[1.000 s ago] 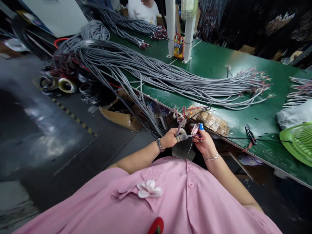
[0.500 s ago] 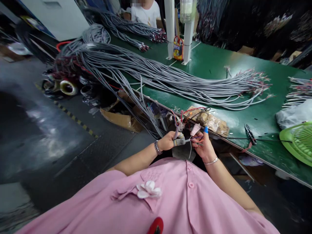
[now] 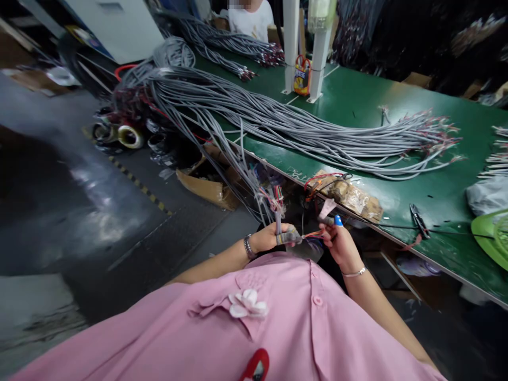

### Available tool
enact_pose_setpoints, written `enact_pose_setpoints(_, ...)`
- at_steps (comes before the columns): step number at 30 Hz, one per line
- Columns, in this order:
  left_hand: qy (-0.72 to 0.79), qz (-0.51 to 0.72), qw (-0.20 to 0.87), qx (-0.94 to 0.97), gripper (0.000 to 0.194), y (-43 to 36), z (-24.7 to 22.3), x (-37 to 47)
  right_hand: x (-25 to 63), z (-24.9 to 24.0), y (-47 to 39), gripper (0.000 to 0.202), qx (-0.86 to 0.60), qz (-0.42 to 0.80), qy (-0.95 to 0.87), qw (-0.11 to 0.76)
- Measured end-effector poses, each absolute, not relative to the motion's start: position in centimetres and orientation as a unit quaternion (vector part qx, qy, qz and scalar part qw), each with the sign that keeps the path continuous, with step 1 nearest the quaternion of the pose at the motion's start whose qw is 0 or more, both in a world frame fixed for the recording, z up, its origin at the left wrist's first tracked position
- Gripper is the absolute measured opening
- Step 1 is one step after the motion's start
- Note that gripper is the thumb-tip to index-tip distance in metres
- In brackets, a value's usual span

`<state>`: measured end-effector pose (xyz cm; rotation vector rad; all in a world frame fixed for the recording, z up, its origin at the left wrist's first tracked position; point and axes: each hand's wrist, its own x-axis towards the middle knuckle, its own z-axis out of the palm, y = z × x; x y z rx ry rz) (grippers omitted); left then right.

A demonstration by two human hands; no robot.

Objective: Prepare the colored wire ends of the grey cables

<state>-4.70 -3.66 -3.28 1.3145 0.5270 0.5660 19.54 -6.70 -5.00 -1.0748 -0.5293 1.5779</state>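
Note:
My left hand [image 3: 272, 238], with grey finger covers on some fingers, is closed around grey cables [image 3: 278, 218]. Their stripped ends [image 3: 277, 200] fan out above it in red, green and other colours. From its fingertips, thin orange-red wires [image 3: 313, 234] run across to my right hand [image 3: 340, 244], which pinches them. A blue cover sits on my right thumb, and a pale pink tag-like piece [image 3: 327, 207] stands just above those fingers. A pale strand [image 3: 302, 221] sticks up between the hands. Both hands are in front of the table edge, close to my body.
A long bundle of grey cables [image 3: 293, 127] lies across the green table [image 3: 381, 95]. A taped block [image 3: 353, 198] sits at its edge, with cutting pliers [image 3: 419, 220] and a green basket [image 3: 492, 238] to the right. A cardboard box [image 3: 208, 185] stands below. A person [image 3: 252, 21] is behind.
My hands have drawn slightly apart, with the wires stretched between them. The left hand's cable ends have moved left, away from the taped block. The view has shifted a little.

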Motion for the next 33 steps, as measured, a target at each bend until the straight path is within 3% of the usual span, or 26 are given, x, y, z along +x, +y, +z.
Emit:
enact_pose_setpoints(5, 0.274, 0.299, 0.753, 0.518, 0.047, -3.4, -3.5, -4.5, 19.6, -3.8, -8.2, 0.036, -0.502, 0.62, -0.346, 0.493)
enact_pose_setpoints(11, 0.279, 0.186, 0.782, 0.526, 0.048, -4.4, -2.8, -3.8, 17.9, -1.1, -9.4, 0.029, -0.47, 0.593, -0.502, 0.418)
enact_pose_setpoints(17, 0.288, 0.113, 0.767, 0.562, 0.038, -5.3, -3.7, -2.9, 14.9, 0.2, -8.8, 0.028, -0.399, 0.646, -0.53, 0.378)
enact_pose_setpoints(26, 0.283, 0.234, 0.756, 0.541, 0.054, -5.8, -2.6, -4.8, 14.4, 0.1, -8.6, 0.027, -0.407, 0.632, -0.475, 0.458)
enact_pose_setpoints(33, 0.334, 0.29, 0.716, 0.54, 0.05, -6.1, -2.5, -4.4, 14.2, 0.5, -8.3, 0.03, -0.378, 0.65, -0.488, 0.442)
